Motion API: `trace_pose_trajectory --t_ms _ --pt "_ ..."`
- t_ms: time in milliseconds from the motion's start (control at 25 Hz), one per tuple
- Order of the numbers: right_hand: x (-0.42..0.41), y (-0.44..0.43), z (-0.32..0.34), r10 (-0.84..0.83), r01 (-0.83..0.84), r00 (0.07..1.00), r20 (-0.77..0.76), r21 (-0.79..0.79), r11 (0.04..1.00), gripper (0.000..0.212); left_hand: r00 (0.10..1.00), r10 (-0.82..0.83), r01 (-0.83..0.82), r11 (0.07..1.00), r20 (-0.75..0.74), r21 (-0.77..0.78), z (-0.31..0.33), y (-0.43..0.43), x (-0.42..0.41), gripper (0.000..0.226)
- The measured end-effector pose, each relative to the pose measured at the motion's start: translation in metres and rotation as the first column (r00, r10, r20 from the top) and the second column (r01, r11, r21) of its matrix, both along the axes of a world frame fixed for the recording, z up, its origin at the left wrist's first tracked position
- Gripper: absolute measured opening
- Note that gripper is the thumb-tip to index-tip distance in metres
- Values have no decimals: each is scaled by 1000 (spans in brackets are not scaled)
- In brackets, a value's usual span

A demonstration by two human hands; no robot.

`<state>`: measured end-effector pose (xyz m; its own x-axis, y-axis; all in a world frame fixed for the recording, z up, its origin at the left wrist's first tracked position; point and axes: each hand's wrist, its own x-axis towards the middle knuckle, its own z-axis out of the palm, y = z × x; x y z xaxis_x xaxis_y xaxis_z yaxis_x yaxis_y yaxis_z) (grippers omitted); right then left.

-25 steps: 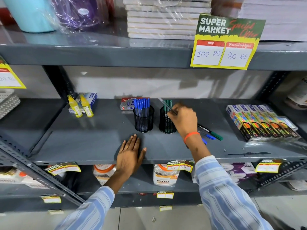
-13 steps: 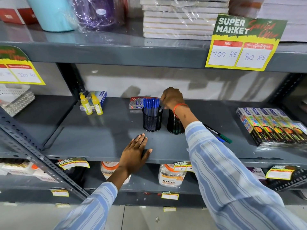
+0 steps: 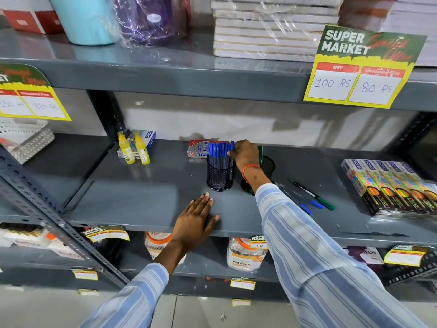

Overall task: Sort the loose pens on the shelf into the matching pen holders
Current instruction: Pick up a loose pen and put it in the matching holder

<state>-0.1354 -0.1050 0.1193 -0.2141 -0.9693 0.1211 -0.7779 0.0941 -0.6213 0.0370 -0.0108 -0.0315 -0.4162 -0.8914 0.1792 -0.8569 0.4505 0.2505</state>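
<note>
Two black mesh pen holders stand on the grey shelf (image 3: 142,192). The left holder (image 3: 220,178) is full of blue-capped pens (image 3: 218,149). The right holder (image 3: 268,165) is mostly hidden behind my right wrist, and one green pen (image 3: 260,156) stands in it. My right hand (image 3: 244,155) reaches over the left holder's right rim, fingers pinched on the rightmost blue pen's cap. My left hand (image 3: 196,221) lies flat and open on the shelf's front edge. Loose pens lie to the right: a green one (image 3: 314,195) and blue ones (image 3: 299,201).
A red and white pen box (image 3: 198,149) lies behind the left holder. Two yellow glue bottles (image 3: 133,150) stand at the back left. Colourful boxed sets (image 3: 390,185) fill the right end. A price sign (image 3: 359,69) hangs from the shelf above.
My right hand has moved left from above the right holder to the blue-pen holder, carrying a pen. The left hand has stayed flat on the shelf. The camera has moved closer.
</note>
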Motion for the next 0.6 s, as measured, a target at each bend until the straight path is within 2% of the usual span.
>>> trace_pose_trajectory --t_ms 120,320,400,520,600 --pt "0 2 -7 -6 7 1000 7 -27 1000 18 1000 2 -2 1000 -5 19 -1 -1 1 74" --pt "-6 6 -6 -82 96 987 141 -93 991 15 999 33 -33 999 7 20 -1 -5 1 76" --pt "-16 19 -10 -117 131 988 105 -136 982 16 999 50 -50 998 19 -34 0 -5 -1 69" --pt "-46 50 -29 -218 230 973 72 -290 929 18 997 44 -39 997 63 -66 1 -3 -1 67" --pt "-75 70 -49 -305 293 952 7 -298 908 20 997 42 -38 998 65 -59 -1 -2 -1 70"
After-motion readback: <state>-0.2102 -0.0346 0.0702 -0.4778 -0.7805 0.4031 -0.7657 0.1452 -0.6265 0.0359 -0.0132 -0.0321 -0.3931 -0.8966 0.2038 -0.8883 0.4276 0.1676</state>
